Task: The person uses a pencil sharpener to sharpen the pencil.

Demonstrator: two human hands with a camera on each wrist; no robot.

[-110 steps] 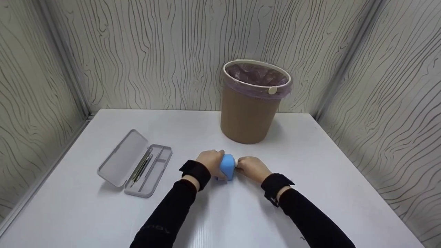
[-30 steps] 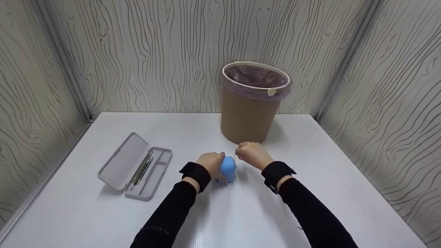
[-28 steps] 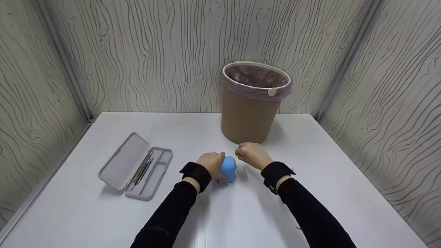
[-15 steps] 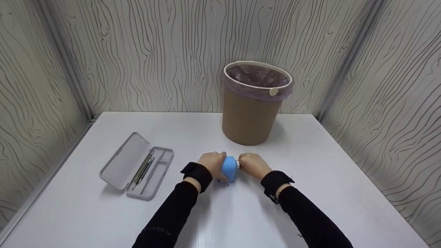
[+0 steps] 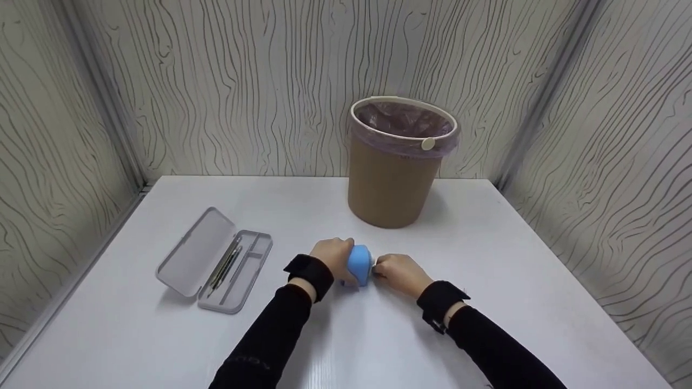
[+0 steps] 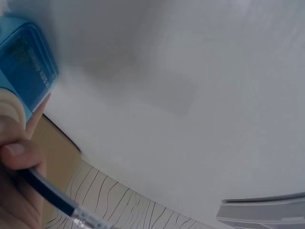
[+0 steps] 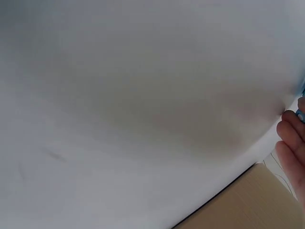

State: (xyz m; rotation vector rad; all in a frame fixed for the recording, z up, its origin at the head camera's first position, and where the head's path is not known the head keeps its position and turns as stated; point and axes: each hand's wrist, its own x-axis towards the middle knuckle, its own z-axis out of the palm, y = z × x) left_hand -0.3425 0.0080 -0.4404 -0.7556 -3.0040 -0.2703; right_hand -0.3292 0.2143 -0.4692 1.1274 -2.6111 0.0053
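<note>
- First, locate the blue sharpener [image 5: 358, 265]: it stands about midway between the left and right edges of the table [image 5: 303, 210], well short of the far edge.
- Brace the sharpener with the left hand [image 5: 332, 259]. This hand grasps the body, and its thumb bears on a dark pencil [image 6: 50, 193], seen in the left wrist view.
- Align the pencil squarely with the cream collar [image 6: 10, 109]. The thumb and fingers hide the entry, so the depth of insertion cannot be told.
- Turn with the right hand [image 5: 401, 274] only. Its fingers appear to pinch the crank knob [image 7: 299, 115], which is mostly out of frame in the right wrist view.
- Use even, full turns with light pressure; forcing the crank probably risks snapping the lead or twisting the body.
- Maintain elbow room: the open pencil case [image 5: 243, 281] lies toward the left edge, and the lined bin [image 5: 386, 189] stands near the far edge, right of its middle.
</note>
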